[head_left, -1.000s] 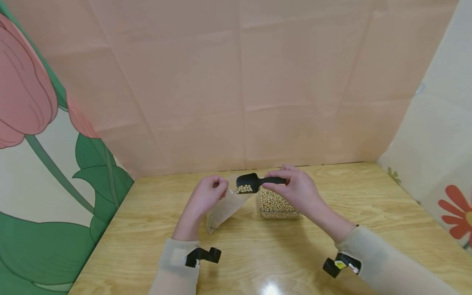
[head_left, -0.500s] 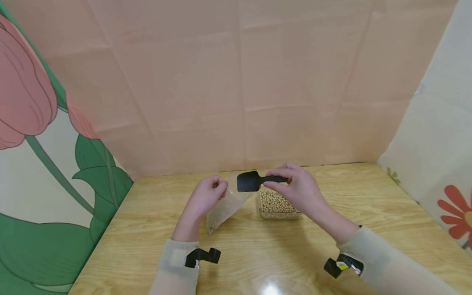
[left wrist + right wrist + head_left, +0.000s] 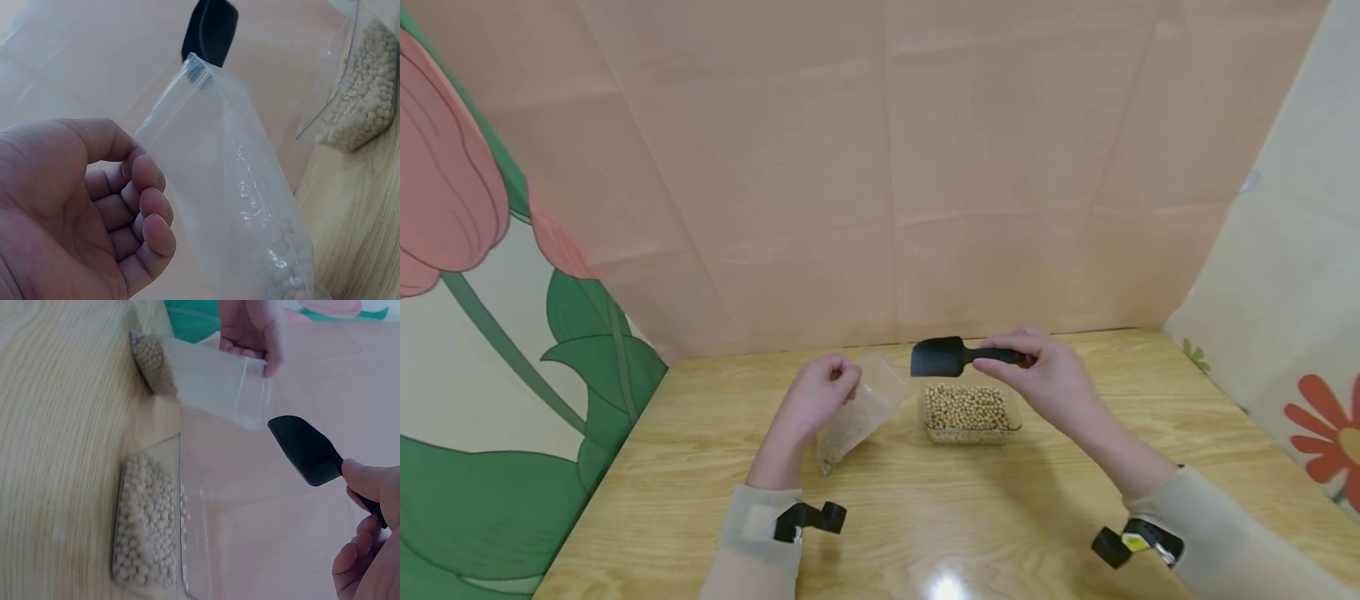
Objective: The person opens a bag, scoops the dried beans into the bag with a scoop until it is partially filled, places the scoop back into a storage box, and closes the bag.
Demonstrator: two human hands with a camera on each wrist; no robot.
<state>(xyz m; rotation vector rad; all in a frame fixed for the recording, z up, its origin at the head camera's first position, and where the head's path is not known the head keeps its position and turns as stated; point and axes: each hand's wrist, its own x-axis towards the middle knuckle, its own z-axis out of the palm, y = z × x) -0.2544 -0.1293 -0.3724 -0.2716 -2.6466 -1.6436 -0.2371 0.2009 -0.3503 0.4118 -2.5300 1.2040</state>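
My left hand (image 3: 822,393) pinches the upper edge of a clear zip bag (image 3: 867,410), which hangs tilted with its mouth toward the right. Pale round beans (image 3: 153,362) lie in the bag's bottom corner, as the right wrist view shows. In my right hand (image 3: 1048,375) is a small black scoop (image 3: 938,357), held by its handle between thumb and fingers. The scoop's blade is just right of the bag's mouth, apart from it, and no beans show on it. Below the scoop stands a clear rectangular container (image 3: 973,437) filled with similar beans (image 3: 966,407).
The container and bag are over a wood-grain table (image 3: 895,517). A pink sheet (image 3: 880,183) rises behind the table. Flower-printed coverings flank it, with a large tulip (image 3: 445,158) at the left and a red flower (image 3: 1330,433) at the right.
The scoop first held beans, then tipped over at the bag's mouth. Now it has moved right, away from the bag, with my right hand. My left hand has stayed nearly still.
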